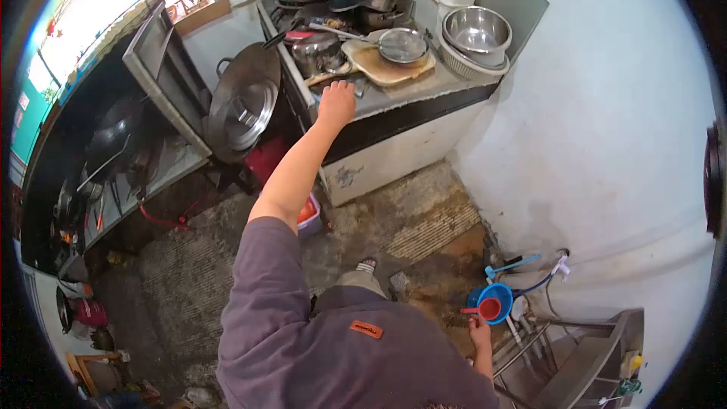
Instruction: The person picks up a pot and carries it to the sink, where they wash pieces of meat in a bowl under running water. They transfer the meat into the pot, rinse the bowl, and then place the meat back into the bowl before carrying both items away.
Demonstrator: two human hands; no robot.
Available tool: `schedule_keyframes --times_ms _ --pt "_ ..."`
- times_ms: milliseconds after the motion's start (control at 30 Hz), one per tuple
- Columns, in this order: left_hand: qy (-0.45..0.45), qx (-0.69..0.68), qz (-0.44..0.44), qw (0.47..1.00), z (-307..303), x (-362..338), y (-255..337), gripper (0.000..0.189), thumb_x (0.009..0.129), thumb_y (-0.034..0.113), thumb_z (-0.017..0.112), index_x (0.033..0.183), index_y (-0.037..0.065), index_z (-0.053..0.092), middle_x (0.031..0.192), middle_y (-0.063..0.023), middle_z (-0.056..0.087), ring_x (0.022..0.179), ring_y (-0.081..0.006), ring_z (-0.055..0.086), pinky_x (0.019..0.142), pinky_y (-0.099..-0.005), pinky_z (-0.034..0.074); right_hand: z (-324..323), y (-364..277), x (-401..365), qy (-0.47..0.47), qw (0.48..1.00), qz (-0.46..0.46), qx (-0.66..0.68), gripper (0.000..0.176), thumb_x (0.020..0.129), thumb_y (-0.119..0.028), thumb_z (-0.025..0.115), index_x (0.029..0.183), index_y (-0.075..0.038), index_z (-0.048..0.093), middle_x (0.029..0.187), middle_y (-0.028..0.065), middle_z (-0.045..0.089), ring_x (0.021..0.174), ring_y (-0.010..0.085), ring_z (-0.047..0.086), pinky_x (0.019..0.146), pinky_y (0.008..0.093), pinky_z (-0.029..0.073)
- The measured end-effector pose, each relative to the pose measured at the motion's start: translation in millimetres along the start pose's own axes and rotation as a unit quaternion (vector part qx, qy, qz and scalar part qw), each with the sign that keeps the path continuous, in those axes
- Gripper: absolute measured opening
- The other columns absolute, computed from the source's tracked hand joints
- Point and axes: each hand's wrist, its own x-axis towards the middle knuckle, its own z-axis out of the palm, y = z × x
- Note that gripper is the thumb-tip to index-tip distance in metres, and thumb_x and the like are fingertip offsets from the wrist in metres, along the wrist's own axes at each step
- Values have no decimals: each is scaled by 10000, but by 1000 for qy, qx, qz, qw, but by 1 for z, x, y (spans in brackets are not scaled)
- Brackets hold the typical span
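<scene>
At the right, my right hand (480, 329) is closed at the handle of a red dipper (490, 308). The dipper overlaps the mouth of a blue bucket (500, 292) standing low by the wall. My left hand (338, 103) reaches far forward to the front edge of the counter (394, 100), its fingers curled. I cannot tell what, if anything, is in them. Just beyond it lie a worn cutting board (379, 68) with a round strainer (403, 45) on top, and a metal pot (318, 54).
Steel bowls (477, 30) in a white basket stand at the counter's right end. A big wok (261, 60) with a steel lid (251, 115) leans left of the counter. A metal sink stand (591, 363) is at lower right; a lilac bin (310, 223) sits on the floor.
</scene>
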Motion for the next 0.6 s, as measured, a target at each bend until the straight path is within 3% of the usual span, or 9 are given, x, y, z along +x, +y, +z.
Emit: schedule_keyframes --times_ms 167,233,300,367,433,500,567,600 --pt "0 86 14 996 63 91 -18 222 795 155 556 988 46 569 970 -92 571 951 -257 552 821 -392 409 -4 -62 23 39 995 41 86 258 920 -197 582 1103 -18 611 984 105 648 891 188 602 809 326 472" --pt "-13 156 -26 987 79 108 -23 194 828 173 538 988 75 589 955 -87 602 949 -239 549 859 -444 371 7 -60 30 41 992 55 110 251 922 -196 580 1096 -19 614 980 98 646 893 184 598 810 325 470" --pt "-63 168 -30 983 88 114 -27 189 837 175 532 988 81 597 956 -81 615 949 -236 552 861 -449 358 20 -49 29 53 993 20 102 260 941 -210 571 1110 -16 598 906 53 643 771 145 613 652 282 497" --pt "-102 184 -34 977 94 120 -33 185 847 178 525 987 87 605 957 -75 629 948 -233 555 863 -454 344 25 -43 27 42 995 30 85 272 943 -222 569 1119 -16 597 917 56 644 779 150 616 649 286 500" --pt "-93 193 -12 977 96 119 -35 157 855 171 521 947 81 611 862 -53 656 870 -212 603 847 -418 336 27 -57 25 33 996 37 69 284 946 -233 567 1127 -16 595 927 60 645 787 155 620 647 290 504" --pt "-106 173 -13 979 91 119 -36 145 854 166 521 933 73 599 817 -47 658 817 -200 623 827 -405 341 25 -81 25 22 992 95 85 344 943 -318 543 1078 -11 625 905 116 653 829 196 612 764 346 478" --pt "-118 153 -14 981 92 124 -41 133 853 161 522 918 66 587 772 -41 661 764 -187 643 808 -391 345 32 -75 39 19 990 104 96 353 943 -322 546 1078 -5 624 889 114 651 806 192 614 748 350 482" --pt "-76 142 -15 987 97 123 -46 97 830 145 534 891 72 557 720 -37 650 676 -201 632 772 -384 363 36 -70 48 14 988 112 105 362 942 -326 548 1079 0 623 873 111 650 782 189 615 732 354 487"
